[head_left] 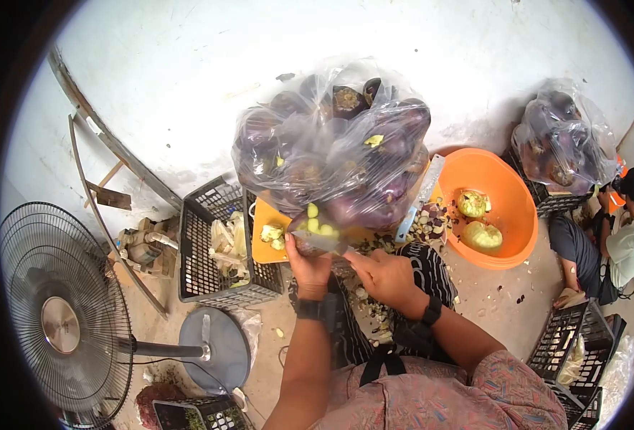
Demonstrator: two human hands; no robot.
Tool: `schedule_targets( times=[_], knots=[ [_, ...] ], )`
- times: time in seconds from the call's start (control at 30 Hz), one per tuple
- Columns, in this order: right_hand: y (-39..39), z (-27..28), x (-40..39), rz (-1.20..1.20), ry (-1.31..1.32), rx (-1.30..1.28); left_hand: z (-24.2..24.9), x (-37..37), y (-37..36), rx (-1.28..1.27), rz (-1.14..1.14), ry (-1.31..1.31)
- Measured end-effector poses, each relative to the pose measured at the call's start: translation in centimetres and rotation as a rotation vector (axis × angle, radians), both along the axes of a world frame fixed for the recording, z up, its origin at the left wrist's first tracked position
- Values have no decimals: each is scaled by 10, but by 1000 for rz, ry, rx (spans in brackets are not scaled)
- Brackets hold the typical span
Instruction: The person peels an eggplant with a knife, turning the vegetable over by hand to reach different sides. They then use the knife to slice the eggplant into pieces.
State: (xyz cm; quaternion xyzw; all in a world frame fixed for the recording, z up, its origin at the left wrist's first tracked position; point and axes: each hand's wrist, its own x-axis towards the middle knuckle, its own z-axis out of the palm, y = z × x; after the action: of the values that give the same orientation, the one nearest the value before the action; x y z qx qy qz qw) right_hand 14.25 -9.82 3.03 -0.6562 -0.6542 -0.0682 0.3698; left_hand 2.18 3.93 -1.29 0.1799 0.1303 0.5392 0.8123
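Observation:
My left hand (308,266) is wrapped round the lower left side of a partly peeled eggplant (311,231), whose pale flesh shows in patches among dark skin. My right hand (383,278) grips a knife (323,242), its wide blade lying across the eggplant. Just behind both hands is a large clear plastic bag of purple eggplants (331,154). A yellow board (265,244) lies beneath, with a pale peeled piece (272,235) on it left of my left hand.
An orange basin (523,215) at the right holds two peeled pieces. A black crate (204,215) with pale scraps and a standing fan (62,322) are at the left. Another eggplant bag (562,143) and a seated person (625,244) are at the far right.

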Motion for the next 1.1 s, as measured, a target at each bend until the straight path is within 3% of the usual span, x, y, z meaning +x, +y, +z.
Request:
schedule_targets(
  times=[1.1],
  knots=[
    [10, 9, 6, -15, -14, 8, -2, 0, 2, -62, 14, 8]
  ],
)
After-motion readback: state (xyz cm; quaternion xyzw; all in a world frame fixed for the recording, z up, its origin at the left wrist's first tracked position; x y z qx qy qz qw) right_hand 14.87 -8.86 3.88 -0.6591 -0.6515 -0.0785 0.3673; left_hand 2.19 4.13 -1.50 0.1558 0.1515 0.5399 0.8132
